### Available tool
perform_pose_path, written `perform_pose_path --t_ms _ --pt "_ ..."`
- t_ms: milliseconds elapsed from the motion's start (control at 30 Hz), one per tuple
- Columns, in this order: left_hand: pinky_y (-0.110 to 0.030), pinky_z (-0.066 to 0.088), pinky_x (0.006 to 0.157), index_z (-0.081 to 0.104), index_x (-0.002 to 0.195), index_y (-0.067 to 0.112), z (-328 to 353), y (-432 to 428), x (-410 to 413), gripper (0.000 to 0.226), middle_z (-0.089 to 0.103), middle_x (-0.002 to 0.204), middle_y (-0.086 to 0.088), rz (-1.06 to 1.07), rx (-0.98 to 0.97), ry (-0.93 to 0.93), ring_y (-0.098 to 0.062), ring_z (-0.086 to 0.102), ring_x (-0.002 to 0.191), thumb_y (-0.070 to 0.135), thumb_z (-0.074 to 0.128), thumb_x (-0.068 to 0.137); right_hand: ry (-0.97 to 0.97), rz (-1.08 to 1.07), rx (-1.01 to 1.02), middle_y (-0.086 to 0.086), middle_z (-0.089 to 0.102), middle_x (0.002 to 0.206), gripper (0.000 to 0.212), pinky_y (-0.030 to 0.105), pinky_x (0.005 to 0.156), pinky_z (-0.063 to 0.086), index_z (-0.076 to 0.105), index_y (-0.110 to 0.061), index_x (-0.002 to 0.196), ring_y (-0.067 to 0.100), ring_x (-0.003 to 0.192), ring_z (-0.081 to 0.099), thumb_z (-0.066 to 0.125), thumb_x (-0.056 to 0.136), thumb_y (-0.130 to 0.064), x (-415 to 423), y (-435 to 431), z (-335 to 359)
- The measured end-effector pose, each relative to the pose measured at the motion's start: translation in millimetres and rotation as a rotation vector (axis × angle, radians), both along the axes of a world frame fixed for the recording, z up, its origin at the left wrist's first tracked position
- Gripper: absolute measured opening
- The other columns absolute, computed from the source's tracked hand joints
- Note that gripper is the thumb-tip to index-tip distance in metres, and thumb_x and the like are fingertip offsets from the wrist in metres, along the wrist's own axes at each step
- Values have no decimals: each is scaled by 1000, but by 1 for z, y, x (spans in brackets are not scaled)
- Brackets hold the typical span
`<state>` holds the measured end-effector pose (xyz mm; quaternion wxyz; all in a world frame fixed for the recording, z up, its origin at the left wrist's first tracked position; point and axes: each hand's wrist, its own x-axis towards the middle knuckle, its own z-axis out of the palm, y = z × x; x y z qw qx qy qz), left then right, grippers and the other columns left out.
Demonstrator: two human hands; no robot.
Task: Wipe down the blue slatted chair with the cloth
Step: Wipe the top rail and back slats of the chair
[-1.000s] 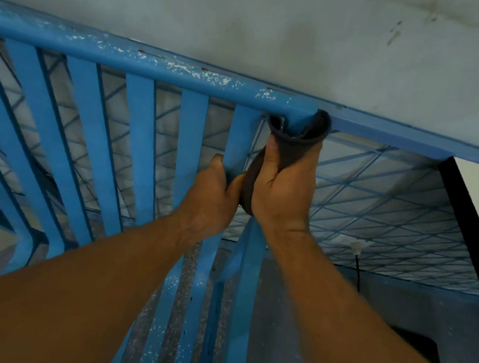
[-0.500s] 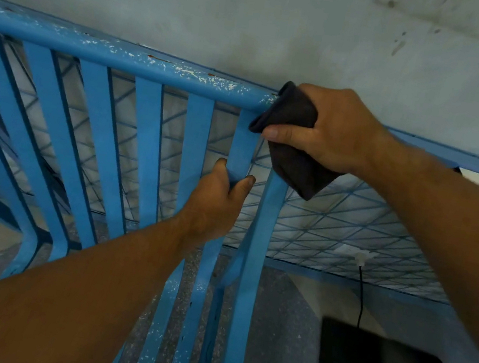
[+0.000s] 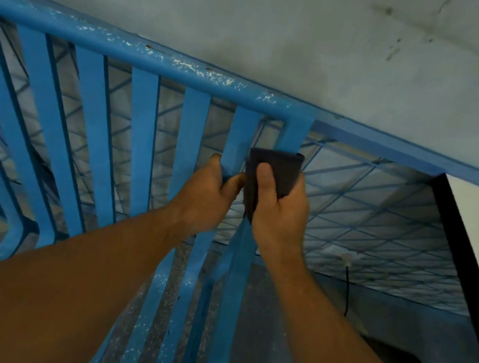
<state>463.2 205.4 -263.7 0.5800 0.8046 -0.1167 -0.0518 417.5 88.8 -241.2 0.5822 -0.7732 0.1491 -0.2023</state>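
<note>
Drops from the top rail (image 3: 158,55) back onto the end slat (image 3: 298,134) of the blue slatted chair (image 3: 135,132), backrest dead ahead against the wall (image 3: 260,10). Wraps the dark cloth (image 3: 275,170) round that slat with the right hand (image 3: 282,213), thumb pressed on top. Clamps the neighbouring slat (image 3: 243,133) with the left hand (image 3: 207,196), just beside. Leaves the slat's long run heading down toward the body; likely calls for a straight downward pull.

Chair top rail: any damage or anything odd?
Yes. The top rail has chipped paint: white flecks and a few rust-coloured spots along its upper face. The wall behind carries dark smears at upper right.
</note>
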Motion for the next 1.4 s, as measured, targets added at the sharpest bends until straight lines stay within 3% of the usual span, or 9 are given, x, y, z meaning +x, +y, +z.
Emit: perform_pose_path --t_ms 100,367,533,600,733,1000,1200,1300,1400 --pt "-20 53 71 54 108 12 1 -2 -2 25 67 89 -2 30 -21 3 -8 64 80 35 52 98 76 -9 6 -5 68 83 49 29 65 53 64 -18 110 9 77 66 49 86 -59 -23 0 -22" --pt "-12 45 50 51 100 13 4 -3 -2 18 61 75 0 49 3 14 -6 58 64 30 50 100 417 55 -132 -4 68 93 67 30 71 56 58 -24 121 7 82 65 31 82 -71 -115 25 -59" --pt "-15 44 49 53 100 11 -1 -3 1 24 61 73 1 29 22 11 -7 58 63 34 49 99 817 110 -104 -12 58 92 39 18 84 48 45 -38 117 8 80 58 43 90 -65 -198 36 -83" --pt "-14 41 46 54 100 9 -2 -4 2 26 61 71 1 28 34 6 -5 56 58 34 49 99 969 46 -251 2 66 97 85 41 97 44 47 -40 129 27 77 50 43 63 -94 -245 33 -112" --pt "-13 38 43 55 98 6 -2 -4 1 31 59 69 1 33 48 21 1 51 50 36 48 99 910 11 -157 -9 61 85 27 25 76 51 41 -41 99 10 81 62 39 90 -66 -193 48 -56" --pt "-13 39 45 55 104 9 5 -1 3 30 61 78 0 17 76 69 -5 54 61 38 50 98 661 0 -244 1 66 92 57 43 73 57 46 -24 127 20 81 65 37 90 -67 -138 47 -39" --pt "-13 43 69 50 125 12 10 7 -26 49 60 105 7 52 88 188 -5 57 89 49 56 93 962 94 -154 -4 66 91 82 39 77 58 46 -30 129 13 81 66 27 70 -83 -250 62 -49" --pt "2 36 62 46 124 17 7 19 -70 45 53 103 15 76 153 237 2 52 86 47 59 92 973 87 -126 -4 66 85 53 40 76 58 51 -32 115 14 78 66 37 84 -72 -257 61 -45" --pt "-22 52 75 58 115 15 -5 31 -116 37 64 99 1 105 193 381 -14 63 85 47 52 96 875 103 -112 -3 64 83 40 41 72 59 54 -30 107 13 76 65 39 92 -63 -227 54 -41"
